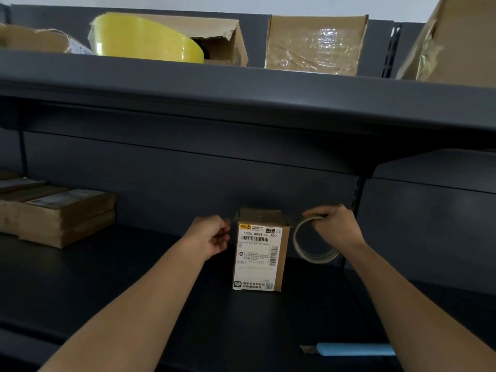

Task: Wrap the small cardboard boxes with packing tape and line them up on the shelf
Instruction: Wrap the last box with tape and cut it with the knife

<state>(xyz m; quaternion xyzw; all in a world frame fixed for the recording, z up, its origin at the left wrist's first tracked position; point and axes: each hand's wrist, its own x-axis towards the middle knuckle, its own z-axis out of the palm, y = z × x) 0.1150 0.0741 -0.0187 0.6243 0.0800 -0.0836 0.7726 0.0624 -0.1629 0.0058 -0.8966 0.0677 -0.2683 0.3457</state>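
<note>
A stack of flat cardboard boxes [57,213] lies at the far left of the lower shelf [134,277], at about 9 o'clock from the work and well apart from it.

The left hand [212,236] sits just beside the upper left corner of the small cardboard box [261,253]. Its fingers are curled in towards that corner. They may be pinching the free end of the tape, but the film is too clear to make out, so I cannot tell what this hand holds, if anything.

The box stands upright near the middle of the shelf. Its long axis runs 12 to 6 and its printed label faces the person.

At 3 o'clock from the box, just beside its upper right edge, the tape roll [314,241] hangs on edge. The right hand [335,224] grips the roll by its top rim.

Well below, at about 5 o'clock, a blue utility knife [351,349] lies flat on the front of the shelf. Nothing is touching it.

The box stands between the two hands, at 3 o'clock from the left and 9 o'clock from the right. Both hands are level with its top, and the left looks slightly nearer to it. Going by this, the coming pass of tape would run across the top from side to side, crosswise to the box's long axis. The right hand would feed the roll while the left anchors at the corner. A tall box like this could tip if the tape is pulled hard.
</note>
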